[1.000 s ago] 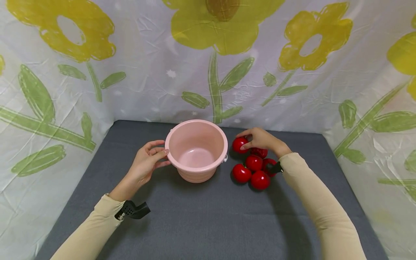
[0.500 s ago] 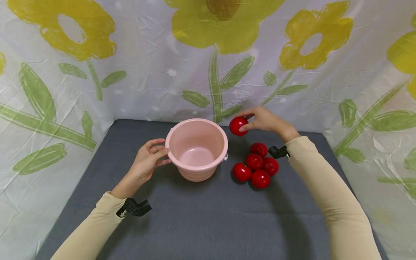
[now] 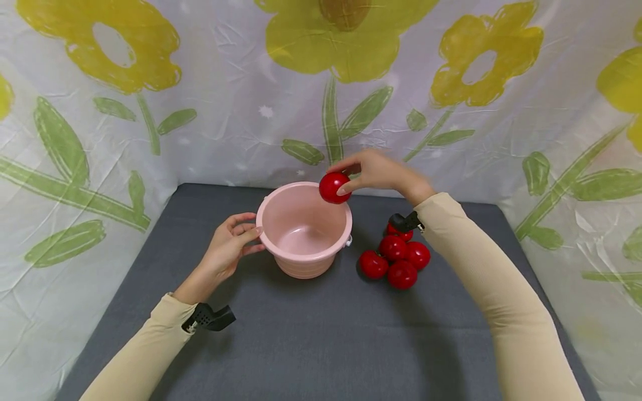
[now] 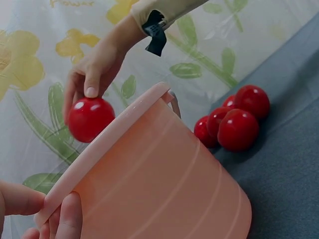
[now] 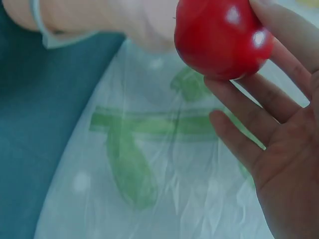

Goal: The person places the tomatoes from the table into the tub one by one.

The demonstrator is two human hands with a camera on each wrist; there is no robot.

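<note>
A pink plastic bucket stands upright on the grey table. My left hand grips its left rim, thumb on the edge, and its fingers show on the rim in the left wrist view. My right hand pinches a shiny red tomato in the air over the bucket's far right rim. The same tomato appears behind the bucket from the left wrist, and the tomato fills the top of the right wrist view.
Several more red tomatoes lie clustered on the table right of the bucket; the cluster also shows in the left wrist view. A flower-printed plastic sheet walls the table at the back and both sides.
My right hand has lifted one tomato off the cluster and carried it up and left, to above the bucket's rim. The left hand has stayed on the bucket.
</note>
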